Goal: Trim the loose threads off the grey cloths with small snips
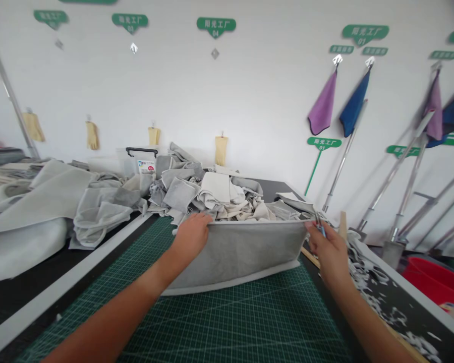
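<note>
My left hand (191, 234) rests on the top edge of a folded grey felt-like fabric piece (236, 252), its fingers curled over the fold. My right hand (329, 254) grips the fabric's far corner and also holds a small metal tool with a blue handle, probably thread snips (320, 225). The tool's tips are close to the fabric edge. The fabric lies on a green gridded cutting mat (174, 312), and its lower edge has a paler border. Part of the tool is hidden by my fingers.
Behind the fabric is a heap of grey and off-white fabric pieces (212, 194). Larger grey sheets (41, 201) lie to the left. White scraps (382, 297) cover a dark surface on the right, near a red basin (437, 282). Mops lean against the wall.
</note>
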`<control>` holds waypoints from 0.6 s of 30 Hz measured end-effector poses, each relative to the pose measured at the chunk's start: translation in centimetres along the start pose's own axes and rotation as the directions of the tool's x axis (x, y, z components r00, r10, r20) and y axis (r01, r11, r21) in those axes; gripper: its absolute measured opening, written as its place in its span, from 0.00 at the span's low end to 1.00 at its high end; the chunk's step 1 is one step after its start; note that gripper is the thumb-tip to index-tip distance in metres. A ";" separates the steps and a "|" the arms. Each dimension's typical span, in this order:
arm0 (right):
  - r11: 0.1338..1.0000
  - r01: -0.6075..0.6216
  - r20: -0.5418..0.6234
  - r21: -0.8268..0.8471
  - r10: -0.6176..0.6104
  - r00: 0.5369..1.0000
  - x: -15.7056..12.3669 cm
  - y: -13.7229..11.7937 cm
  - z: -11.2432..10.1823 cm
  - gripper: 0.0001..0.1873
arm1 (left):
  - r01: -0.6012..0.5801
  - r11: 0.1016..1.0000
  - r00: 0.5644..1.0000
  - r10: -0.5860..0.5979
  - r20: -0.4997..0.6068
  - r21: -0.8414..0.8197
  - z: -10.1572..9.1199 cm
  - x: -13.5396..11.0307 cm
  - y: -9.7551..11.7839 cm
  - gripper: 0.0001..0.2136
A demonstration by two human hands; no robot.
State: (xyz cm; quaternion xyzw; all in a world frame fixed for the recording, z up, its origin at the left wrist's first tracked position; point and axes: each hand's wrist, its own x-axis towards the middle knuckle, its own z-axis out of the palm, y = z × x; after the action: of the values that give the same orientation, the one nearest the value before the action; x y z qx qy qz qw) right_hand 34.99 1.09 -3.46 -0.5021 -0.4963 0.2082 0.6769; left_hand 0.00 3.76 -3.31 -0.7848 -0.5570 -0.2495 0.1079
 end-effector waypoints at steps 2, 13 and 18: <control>0.998 -0.014 -0.033 0.068 0.016 0.999 0.2 -0.5 -0.2 0.17 | 0.010 1.000 1.000 -0.010 0.003 -0.004 -0.7 0.0 -1.5 0.14; 0.981 0.078 -0.128 0.176 -0.056 0.990 1.2 -2.3 -1.4 0.15 | 0.241 0.638 0.963 -0.062 0.263 -0.732 -6.8 -1.1 -6.9 0.13; 0.979 0.075 -0.119 0.188 -0.053 0.992 1.8 -1.9 -2.0 0.14 | 0.336 0.335 0.928 0.039 0.369 -0.880 -9.4 -2.5 -6.7 0.17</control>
State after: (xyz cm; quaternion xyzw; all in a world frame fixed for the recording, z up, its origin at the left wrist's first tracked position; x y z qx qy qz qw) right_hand 37.07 0.83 -0.98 -0.4292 -0.4506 0.2045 0.7556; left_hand -9.41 -0.12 2.65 -0.6788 -0.3944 -0.3973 -0.4752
